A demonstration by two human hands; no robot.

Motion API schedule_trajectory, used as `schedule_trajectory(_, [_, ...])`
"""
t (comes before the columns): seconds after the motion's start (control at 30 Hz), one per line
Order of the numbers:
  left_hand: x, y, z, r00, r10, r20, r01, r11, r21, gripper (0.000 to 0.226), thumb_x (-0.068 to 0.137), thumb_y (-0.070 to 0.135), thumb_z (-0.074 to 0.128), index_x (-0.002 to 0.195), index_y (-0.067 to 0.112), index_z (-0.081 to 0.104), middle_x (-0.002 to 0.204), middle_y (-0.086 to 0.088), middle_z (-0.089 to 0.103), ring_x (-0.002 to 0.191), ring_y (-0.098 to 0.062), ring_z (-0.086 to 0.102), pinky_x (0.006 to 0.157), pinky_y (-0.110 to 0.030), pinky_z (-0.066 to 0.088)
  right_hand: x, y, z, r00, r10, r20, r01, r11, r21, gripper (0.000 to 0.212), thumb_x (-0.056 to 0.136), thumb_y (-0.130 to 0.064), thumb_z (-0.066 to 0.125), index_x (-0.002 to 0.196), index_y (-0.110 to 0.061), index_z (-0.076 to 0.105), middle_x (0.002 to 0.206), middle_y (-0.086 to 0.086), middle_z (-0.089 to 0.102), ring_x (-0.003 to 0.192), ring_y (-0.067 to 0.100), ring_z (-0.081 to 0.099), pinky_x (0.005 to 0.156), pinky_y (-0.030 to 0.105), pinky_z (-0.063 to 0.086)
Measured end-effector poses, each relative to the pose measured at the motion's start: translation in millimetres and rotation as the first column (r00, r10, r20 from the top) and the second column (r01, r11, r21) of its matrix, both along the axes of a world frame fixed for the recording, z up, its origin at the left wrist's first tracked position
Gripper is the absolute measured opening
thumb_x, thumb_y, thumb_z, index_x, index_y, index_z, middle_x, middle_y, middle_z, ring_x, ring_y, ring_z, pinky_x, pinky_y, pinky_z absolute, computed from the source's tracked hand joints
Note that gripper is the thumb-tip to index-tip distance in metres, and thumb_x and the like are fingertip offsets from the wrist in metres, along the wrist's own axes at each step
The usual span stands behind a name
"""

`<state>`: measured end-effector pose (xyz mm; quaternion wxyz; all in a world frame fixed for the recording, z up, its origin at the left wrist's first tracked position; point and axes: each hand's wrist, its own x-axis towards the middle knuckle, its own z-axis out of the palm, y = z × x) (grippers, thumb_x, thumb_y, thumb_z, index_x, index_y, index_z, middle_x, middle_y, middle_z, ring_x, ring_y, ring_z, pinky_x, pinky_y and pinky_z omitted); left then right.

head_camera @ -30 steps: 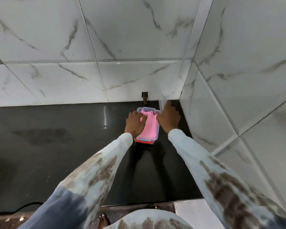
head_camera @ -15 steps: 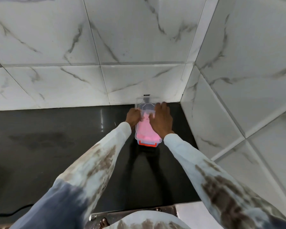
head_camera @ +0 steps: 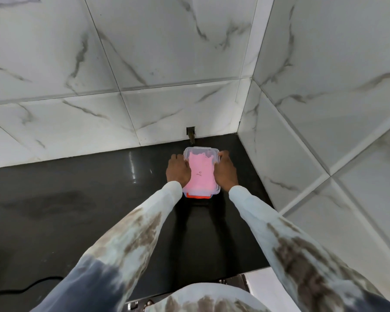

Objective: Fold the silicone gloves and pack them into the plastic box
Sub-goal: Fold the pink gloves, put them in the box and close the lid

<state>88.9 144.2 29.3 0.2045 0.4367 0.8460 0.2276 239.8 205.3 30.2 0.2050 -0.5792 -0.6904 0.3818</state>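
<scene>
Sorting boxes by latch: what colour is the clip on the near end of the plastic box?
Orange-red clip, on the plastic box; head view, the only one.

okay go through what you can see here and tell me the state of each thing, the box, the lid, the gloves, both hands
plastic box: upright on the dark counter, lid on top
clear lid: lying flat over the box; whether it is latched cannot be told
pink gloves: inside the box, seen through the lid
left hand: on the box's left edge, fingers curled
right hand: on the box's right edge, fingers curled over the rim
</scene>
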Motion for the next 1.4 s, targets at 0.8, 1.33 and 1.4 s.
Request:
schedule_trajectory(0.8, [-8.7, 15.3, -21.8, 0.986, 0.034, 0.161, -0.026, 0.998, -0.055, 0.048, 0.112, 0.023, 0.037, 0.160, 0.017, 0.038, 0.154, -0.015, 0.051, 0.138, -0.041, 0.057, 0.117, -0.056, 0.047, -5.7, 15.8, -15.1, 0.964, 0.171, 0.205, -0.164, 0.985, -0.048, 0.052, 0.111, -0.049, 0.042, 0.156, -0.027, 0.031, 0.134, 0.009, 0.068, 0.115, 0.029, 0.072, 0.100, 0.043, 0.060])
schedule_trajectory(1.33, [13.1, -2.1, -30.5, 0.996, 0.021, 0.084, -0.023, 1.000, 0.017, 0.061, 0.108, 0.027, 0.046, 0.166, 0.031, 0.025, 0.142, -0.015, 0.039, 0.114, -0.044, 0.066, 0.098, -0.055, 0.059, 18.3, 1.4, -16.6, 0.890, 0.325, 0.321, -0.365, 0.928, 0.072, 0.057, 0.107, -0.024, 0.060, 0.161, -0.029, 0.040, 0.154, 0.010, 0.040, 0.144, 0.028, 0.047, 0.118, 0.041, 0.049])
schedule_trajectory(1.4, [15.4, -2.7, -30.2, 0.998, 0.036, 0.046, -0.037, 0.999, 0.013, 0.059, 0.107, 0.028, 0.046, 0.164, 0.031, 0.030, 0.139, -0.014, 0.040, 0.112, -0.042, 0.066, 0.095, -0.051, 0.057, 18.5, -10.7, -23.8, 0.806, 0.304, 0.508, -0.467, 0.854, 0.229, 0.049, 0.109, -0.030, 0.055, 0.157, -0.028, 0.046, 0.163, 0.008, 0.034, 0.150, 0.026, 0.038, 0.119, 0.040, 0.047])
